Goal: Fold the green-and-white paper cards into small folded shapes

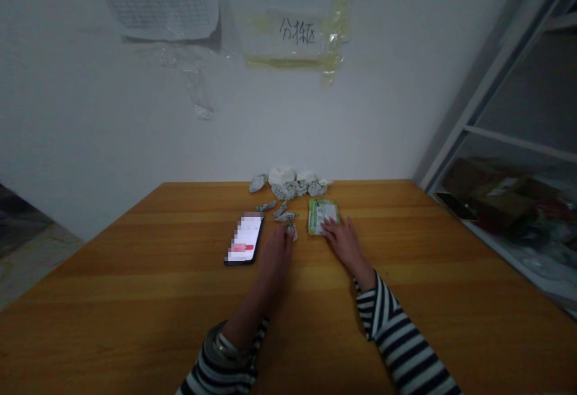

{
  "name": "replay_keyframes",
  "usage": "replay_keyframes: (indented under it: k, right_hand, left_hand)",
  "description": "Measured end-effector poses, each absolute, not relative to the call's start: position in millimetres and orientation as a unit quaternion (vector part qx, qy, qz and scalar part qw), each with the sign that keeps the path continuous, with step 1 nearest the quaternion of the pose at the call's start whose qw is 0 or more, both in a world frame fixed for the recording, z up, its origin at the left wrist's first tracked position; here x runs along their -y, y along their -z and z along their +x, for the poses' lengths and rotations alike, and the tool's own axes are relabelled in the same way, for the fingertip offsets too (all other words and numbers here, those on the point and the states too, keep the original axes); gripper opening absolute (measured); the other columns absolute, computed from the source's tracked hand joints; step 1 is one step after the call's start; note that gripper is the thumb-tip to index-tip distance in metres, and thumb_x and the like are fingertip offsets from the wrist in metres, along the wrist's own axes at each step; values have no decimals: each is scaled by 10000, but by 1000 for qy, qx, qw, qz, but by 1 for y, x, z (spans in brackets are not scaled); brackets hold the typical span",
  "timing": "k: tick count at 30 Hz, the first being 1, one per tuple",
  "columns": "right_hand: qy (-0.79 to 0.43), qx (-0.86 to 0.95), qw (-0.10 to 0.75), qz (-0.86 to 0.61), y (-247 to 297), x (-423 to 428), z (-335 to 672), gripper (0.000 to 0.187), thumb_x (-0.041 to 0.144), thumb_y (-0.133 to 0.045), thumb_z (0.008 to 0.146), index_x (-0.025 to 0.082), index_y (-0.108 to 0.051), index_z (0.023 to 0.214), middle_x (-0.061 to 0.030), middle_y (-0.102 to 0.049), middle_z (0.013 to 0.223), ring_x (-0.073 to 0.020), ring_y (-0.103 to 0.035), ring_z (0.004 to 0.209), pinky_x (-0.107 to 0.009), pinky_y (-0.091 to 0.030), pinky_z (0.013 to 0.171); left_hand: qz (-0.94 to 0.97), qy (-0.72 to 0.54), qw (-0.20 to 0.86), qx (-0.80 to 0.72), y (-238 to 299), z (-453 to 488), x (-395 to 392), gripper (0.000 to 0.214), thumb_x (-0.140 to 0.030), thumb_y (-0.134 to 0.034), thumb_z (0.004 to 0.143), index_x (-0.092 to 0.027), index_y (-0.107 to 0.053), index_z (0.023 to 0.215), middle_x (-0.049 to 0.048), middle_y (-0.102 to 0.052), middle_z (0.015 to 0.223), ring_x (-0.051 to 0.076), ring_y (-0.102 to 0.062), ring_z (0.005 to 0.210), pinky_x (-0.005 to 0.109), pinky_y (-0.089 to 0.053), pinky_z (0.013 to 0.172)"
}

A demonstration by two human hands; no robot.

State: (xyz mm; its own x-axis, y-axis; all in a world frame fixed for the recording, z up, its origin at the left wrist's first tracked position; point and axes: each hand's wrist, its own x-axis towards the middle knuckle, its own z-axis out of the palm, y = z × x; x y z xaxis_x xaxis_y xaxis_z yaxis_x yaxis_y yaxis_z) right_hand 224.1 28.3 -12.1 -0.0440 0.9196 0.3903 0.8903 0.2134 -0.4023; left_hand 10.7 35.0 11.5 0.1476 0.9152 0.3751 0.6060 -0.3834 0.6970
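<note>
On the wooden table (135, 299) my left hand (277, 254) reaches forward, its fingertips closed on a small green-and-white wrapped candy (292, 231). My right hand (343, 240) lies with fingers stretched flat on the near edge of a green packet (321, 214). More wrapped candies (280, 210) are scattered just beyond my left hand. A heap of candies and crumpled white wrappers (291, 184) sits at the table's far edge by the wall. Both sleeves are black-and-white striped.
A phone (244, 238) with a lit screen lies left of my left hand. The white wall carries taped papers, one with handwriting (296, 31). A metal shelf unit (509, 136) holding boxes and clutter stands at the right.
</note>
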Motion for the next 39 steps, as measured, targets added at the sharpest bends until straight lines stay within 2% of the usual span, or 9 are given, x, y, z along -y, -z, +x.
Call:
replay_keyframes:
  k: [6,9,12,17,20,24,29,35,39]
  right_hand:
    - [17,672,390,-630,9,-27,221,299,114,-461,903,188,-680,1093,-113,-679,1162,-253,-597,1142,-543,-205,1108]
    - [60,693,446,-563,-4,-15,210,326,104,-458,897,203,-655,1137,-97,-654,1212,-236,-545,1209,-522,-201,1123]
    - [-3,815,398,-421,-18,4,191,318,107,-488,895,269,-670,1098,-32,-721,1085,-190,-617,1110,-476,-254,1115]
    - [-62,840,390,-372,-29,20,176,297,118,-557,857,284,-680,1070,-31,-719,1088,-189,-617,1093,-474,-277,1095]
    - [-72,802,439,-398,-29,15,180,347,87,-543,828,288,-686,1071,-39,-624,1264,-214,-463,1268,-481,-315,1060]
    - [-86,688,541,-477,-15,4,185,93,230,-647,799,246,-739,804,-62,-529,1361,-269,-339,1329,-483,-283,1065]
    - [-221,516,628,-540,14,-11,183,281,437,-615,796,174,-717,794,-91,-667,929,-242,-587,908,-385,-451,837]
    - [-356,475,613,-522,19,-13,177,383,524,-615,767,154,-619,666,11,-569,557,-148,-506,536,-245,-390,511]
    - [-368,443,635,-514,20,-11,170,398,531,-627,762,159,-568,634,17,-553,537,-126,-489,506,-226,-370,479]
  left_hand:
    - [655,-467,343,-485,-17,14,-31,346,-477,-511,866,-185,-643,996,90,-676,910,229,-618,832,322,-451,753]
    - [528,-457,541,-468,-16,19,-36,446,-539,-472,867,-144,-633,998,79,-684,795,192,-634,675,288,-476,629]
    - [400,-430,693,-419,-12,17,-43,518,-540,-377,908,-105,-611,1065,110,-707,792,189,-652,618,289,-498,567]
    - [361,-434,744,-357,-11,-1,-47,271,-215,-642,793,-75,-631,1025,103,-726,781,180,-674,600,268,-529,581]
    - [333,-415,767,-359,-15,-5,-49,265,-158,-592,814,-84,-618,1067,114,-733,819,210,-703,662,309,-560,632]
    - [319,-446,765,-339,-16,3,-48,271,-104,-572,817,-109,-617,1085,114,-732,948,216,-711,835,319,-563,783]
    - [357,-453,755,-312,-11,16,-38,303,-345,-618,836,-139,-643,1057,122,-713,1038,268,-683,954,425,-512,925]
    - [458,-480,677,-319,-10,23,-30,462,-441,-721,722,-144,-640,1067,112,-685,1117,294,-632,1058,444,-486,957]
    - [462,-488,657,-342,-11,23,-31,432,-450,-693,744,-125,-650,1026,120,-697,1077,297,-649,1015,442,-512,911]
